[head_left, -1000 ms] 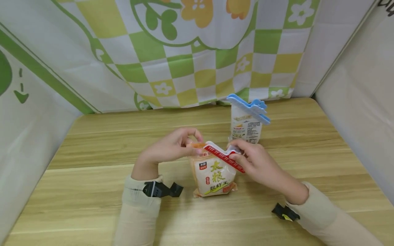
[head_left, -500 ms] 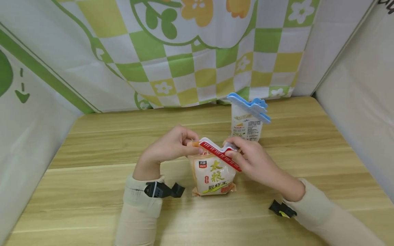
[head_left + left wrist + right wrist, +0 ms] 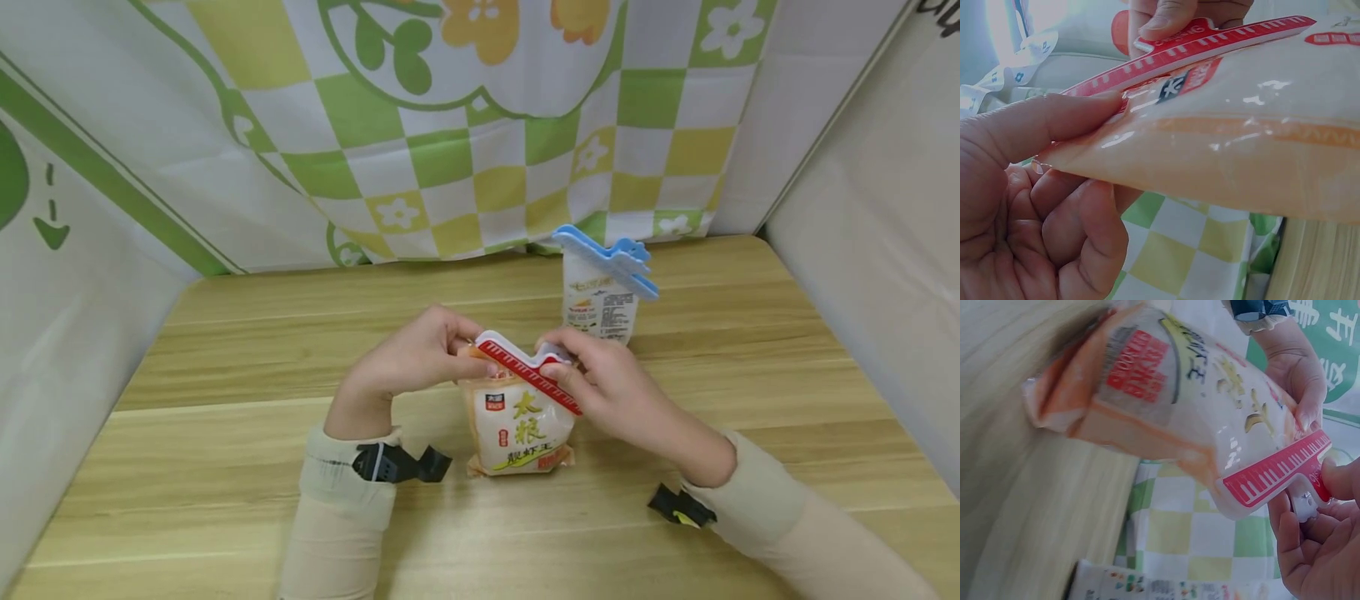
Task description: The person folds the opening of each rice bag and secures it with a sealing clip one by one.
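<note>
A small plastic bag with orange edges and Chinese print (image 3: 517,429) stands on the table. My left hand (image 3: 416,354) pinches its top left corner between thumb and fingers, as the left wrist view also shows. My right hand (image 3: 615,383) holds a red and white sealing clip (image 3: 525,371) by its handle, thumb in front and fingers behind. The clip slants across the top of the bag, its left end higher and close to my left fingertips. In the right wrist view, the clip's long bar (image 3: 1275,469) lies along the bag's top edge. Whether its jaws grip the bag fully, I cannot tell.
Behind my right hand stands a second white printed bag (image 3: 596,304), with a blue clip (image 3: 607,258) across its top. A checked green and yellow cloth (image 3: 495,167) hangs at the back edge of the wooden table (image 3: 225,350). White cloth walls rise at both sides.
My right hand has moved left with the red clip, sliding it further along the bag's top toward my left hand. The left hand keeps its pinch on the corner.
</note>
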The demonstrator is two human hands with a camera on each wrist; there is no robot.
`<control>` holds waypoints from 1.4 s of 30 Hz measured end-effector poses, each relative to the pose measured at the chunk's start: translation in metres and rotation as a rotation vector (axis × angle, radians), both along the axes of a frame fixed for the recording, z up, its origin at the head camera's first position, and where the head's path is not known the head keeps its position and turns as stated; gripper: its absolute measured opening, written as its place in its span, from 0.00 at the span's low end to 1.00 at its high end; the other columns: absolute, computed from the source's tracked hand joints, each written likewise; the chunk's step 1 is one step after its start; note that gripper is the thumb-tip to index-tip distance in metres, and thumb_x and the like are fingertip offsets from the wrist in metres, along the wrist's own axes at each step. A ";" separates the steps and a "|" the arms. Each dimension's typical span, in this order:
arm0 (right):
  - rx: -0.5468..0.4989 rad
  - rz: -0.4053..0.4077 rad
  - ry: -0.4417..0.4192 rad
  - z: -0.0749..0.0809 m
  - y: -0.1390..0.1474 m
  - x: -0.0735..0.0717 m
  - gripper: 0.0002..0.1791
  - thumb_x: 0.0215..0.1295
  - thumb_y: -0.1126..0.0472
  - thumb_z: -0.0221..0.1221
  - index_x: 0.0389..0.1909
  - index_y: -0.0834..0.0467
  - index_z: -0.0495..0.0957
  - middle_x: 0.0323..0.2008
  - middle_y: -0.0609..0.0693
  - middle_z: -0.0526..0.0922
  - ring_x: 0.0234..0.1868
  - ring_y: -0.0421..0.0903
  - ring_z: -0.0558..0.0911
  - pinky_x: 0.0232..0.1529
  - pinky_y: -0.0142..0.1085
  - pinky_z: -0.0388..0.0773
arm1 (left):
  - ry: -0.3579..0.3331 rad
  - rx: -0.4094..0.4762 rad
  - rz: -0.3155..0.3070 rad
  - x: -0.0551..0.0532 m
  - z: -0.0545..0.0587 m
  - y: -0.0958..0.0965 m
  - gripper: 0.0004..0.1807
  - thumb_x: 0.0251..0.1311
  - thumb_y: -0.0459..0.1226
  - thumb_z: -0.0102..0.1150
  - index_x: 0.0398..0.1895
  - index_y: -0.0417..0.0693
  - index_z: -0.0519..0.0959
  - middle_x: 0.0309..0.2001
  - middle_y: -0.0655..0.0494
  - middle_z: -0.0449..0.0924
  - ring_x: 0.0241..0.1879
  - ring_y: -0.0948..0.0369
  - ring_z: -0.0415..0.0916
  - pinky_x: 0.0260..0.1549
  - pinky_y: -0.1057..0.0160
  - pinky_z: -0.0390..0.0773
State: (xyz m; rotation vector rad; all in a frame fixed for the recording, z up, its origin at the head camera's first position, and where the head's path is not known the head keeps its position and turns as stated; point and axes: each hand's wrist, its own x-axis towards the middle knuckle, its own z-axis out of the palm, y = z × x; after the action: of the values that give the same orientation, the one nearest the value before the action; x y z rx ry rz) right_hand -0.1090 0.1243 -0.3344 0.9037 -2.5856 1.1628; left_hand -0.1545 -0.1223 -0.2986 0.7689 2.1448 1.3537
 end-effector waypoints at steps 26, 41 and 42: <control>0.078 -0.026 -0.366 -0.027 0.030 0.000 0.05 0.59 0.62 0.69 0.34 0.56 0.85 0.30 0.46 0.83 0.33 0.39 0.77 0.34 0.32 0.79 | 0.068 -0.014 0.109 0.003 0.005 0.000 0.07 0.64 0.33 0.63 0.41 0.37 0.82 0.29 0.50 0.86 0.23 0.67 0.73 0.25 0.68 0.72; 0.096 -0.071 -0.101 -0.035 0.028 0.006 0.08 0.54 0.63 0.72 0.25 0.52 0.82 0.38 0.51 0.77 0.45 0.46 0.74 0.45 0.42 0.77 | 0.203 0.029 0.115 0.010 0.008 0.000 0.03 0.58 0.30 0.68 0.29 0.39 0.86 0.25 0.51 0.84 0.21 0.67 0.70 0.20 0.69 0.66; 0.097 -0.076 -0.087 -0.036 0.027 0.006 0.08 0.54 0.63 0.72 0.25 0.52 0.82 0.38 0.51 0.77 0.46 0.47 0.74 0.46 0.43 0.77 | 0.209 0.029 0.118 0.010 0.008 -0.001 0.03 0.58 0.30 0.68 0.29 0.39 0.86 0.25 0.51 0.84 0.21 0.67 0.70 0.20 0.69 0.66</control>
State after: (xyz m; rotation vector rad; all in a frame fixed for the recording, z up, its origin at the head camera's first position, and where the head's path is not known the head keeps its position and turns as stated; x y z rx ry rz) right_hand -0.1035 0.1508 -0.3702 0.7822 -2.7409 1.0889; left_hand -0.1443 -0.1229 -0.2904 0.8393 2.3696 1.4211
